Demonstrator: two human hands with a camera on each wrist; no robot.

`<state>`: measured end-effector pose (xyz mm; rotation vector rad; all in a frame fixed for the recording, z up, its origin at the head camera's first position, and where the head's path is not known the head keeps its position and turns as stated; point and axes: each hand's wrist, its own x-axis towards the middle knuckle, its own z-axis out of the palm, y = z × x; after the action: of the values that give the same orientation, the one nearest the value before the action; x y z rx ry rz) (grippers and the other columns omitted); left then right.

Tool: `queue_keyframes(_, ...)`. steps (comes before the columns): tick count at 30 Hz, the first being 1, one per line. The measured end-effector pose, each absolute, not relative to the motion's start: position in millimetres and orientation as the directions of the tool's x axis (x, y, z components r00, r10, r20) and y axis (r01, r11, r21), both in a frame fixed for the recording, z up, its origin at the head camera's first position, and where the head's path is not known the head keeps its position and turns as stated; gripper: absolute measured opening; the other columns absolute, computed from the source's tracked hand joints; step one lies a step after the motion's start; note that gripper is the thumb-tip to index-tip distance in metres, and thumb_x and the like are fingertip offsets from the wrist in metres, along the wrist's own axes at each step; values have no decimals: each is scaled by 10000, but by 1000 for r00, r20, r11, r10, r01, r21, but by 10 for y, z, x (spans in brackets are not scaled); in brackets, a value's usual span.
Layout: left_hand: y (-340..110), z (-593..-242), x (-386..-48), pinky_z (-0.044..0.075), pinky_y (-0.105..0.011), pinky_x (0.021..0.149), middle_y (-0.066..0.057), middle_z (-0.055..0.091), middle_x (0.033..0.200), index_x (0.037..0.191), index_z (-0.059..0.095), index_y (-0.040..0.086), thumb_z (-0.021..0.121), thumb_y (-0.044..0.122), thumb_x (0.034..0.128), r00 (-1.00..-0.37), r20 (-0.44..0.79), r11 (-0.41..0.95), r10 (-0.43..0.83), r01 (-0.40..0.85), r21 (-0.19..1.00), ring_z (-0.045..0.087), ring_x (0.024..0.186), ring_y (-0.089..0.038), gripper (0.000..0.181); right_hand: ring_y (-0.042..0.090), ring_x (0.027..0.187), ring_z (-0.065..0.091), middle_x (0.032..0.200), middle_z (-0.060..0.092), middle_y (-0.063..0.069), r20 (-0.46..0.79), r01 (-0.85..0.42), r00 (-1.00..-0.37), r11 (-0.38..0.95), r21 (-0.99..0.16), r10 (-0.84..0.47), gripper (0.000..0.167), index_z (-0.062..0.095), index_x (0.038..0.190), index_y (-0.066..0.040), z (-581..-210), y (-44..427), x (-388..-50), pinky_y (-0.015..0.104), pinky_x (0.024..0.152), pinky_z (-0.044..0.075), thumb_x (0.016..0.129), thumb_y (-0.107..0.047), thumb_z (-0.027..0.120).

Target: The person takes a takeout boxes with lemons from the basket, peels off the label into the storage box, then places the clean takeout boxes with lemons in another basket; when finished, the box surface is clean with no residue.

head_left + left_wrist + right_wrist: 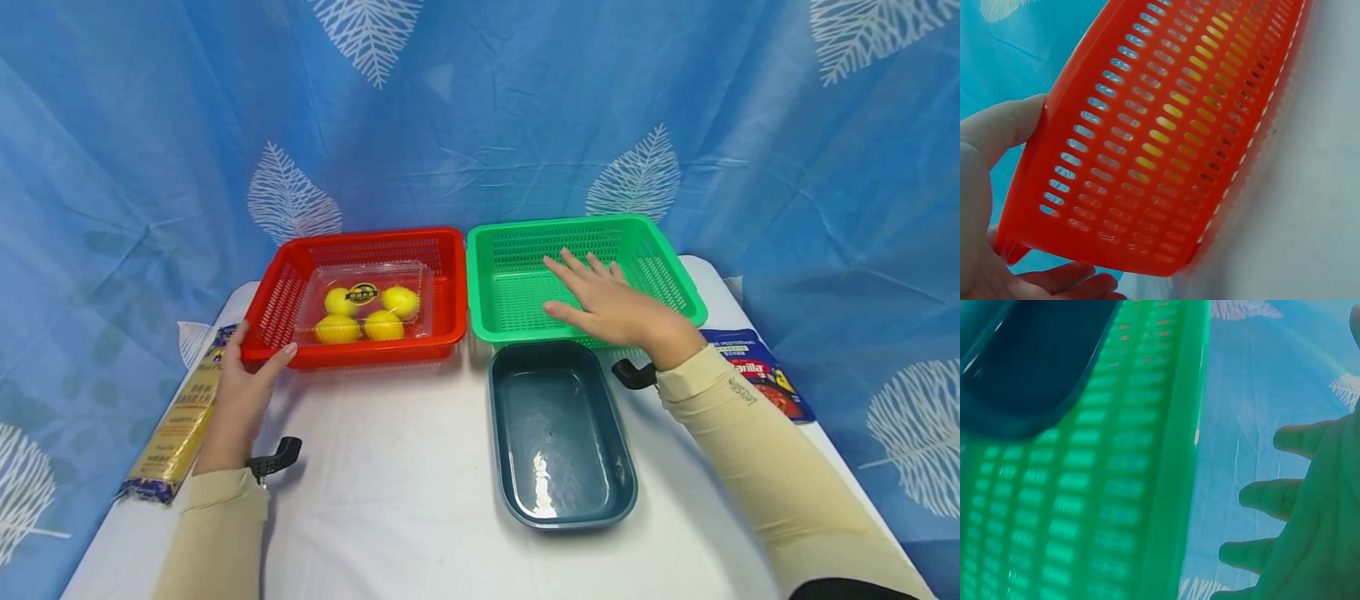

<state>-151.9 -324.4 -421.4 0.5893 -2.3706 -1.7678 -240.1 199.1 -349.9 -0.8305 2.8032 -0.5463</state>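
On the left stands a red plastic basket (378,353). Inside it lies a clear plastic box (362,265) of several lemons (337,329). My left hand (243,387) holds the basket's near left corner, thumb on the front rim and fingers around the side; the left wrist view shows the thumb (1013,125) on the rim and other fingers by the corner. My right hand (603,304) hovers with spread, straight fingers over a green basket (678,283) with nothing visible inside. In the right wrist view the fingers (1272,499) appear apart from the basket wall.
A dark blue rectangular dish (555,433) stands before the green basket. A yellow pasta packet (172,425) lies along the table's left edge. A dark blue printed packet (761,371) lies at the right edge, partly behind the right arm. A blue curtain (480,108) hangs behind.
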Motion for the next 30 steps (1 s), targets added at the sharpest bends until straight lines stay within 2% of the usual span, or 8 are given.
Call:
queue_keyframes(7,-3202,-4260,-1542,289,-431,1209,-13,95,1746,1696,74,355,759,362,992,-910,-108,115,-400,-166,979,147,1578,-256,982,447,1567,-36,1751,6,72,-39,-544,-797,743,-390,-603,840,101,1710,-296,-3488,1719,-2429,623,1232,-40,1044,-722,383)
queue_keyframes(19,-3176,-4297,-1544,324,-393,1186,7,125,1735,1675,136,349,769,307,992,-893,-92,56,-440,-129,990,167,1573,-226,932,437,1572,34,1753,44,70,-28,-608,-730,667,-430,-683,894,162,1709,-218,-3480,1210,-2435,561,1255,2,1023,-704,464)
queue_keyframes(22,-3178,-4317,-1551,337,-374,1177,10,150,1729,1673,147,333,771,269,994,-896,-70,39,-439,-97,995,181,1569,-212,924,413,1577,42,1755,46,55,-32,-610,-722,658,-443,-691,915,161,1710,-228,-3465,1091,-2439,564,1257,52,1007,-719,481)
queue_keyframes(26,-3184,-4327,-1554,338,-368,1176,18,155,1727,1670,151,331,777,266,989,-897,-63,35,-438,-86,996,181,1568,-203,927,345,1585,60,1754,73,23,-21,-596,-724,641,-485,-689,967,153,1710,-247,-3452,919,-2443,583,1239,176,968,-751,516)
queue_keyframes(30,-3189,-4335,-1556,330,-385,1185,17,152,1728,1671,147,333,776,286,989,-897,-67,49,-438,-98,994,184,1568,-210,928,252,1575,135,1742,147,14,25,-601,-722,609,-517,-691,1019,179,1705,-215,-3460,744,-2437,527,1217,283,937,-765,561)
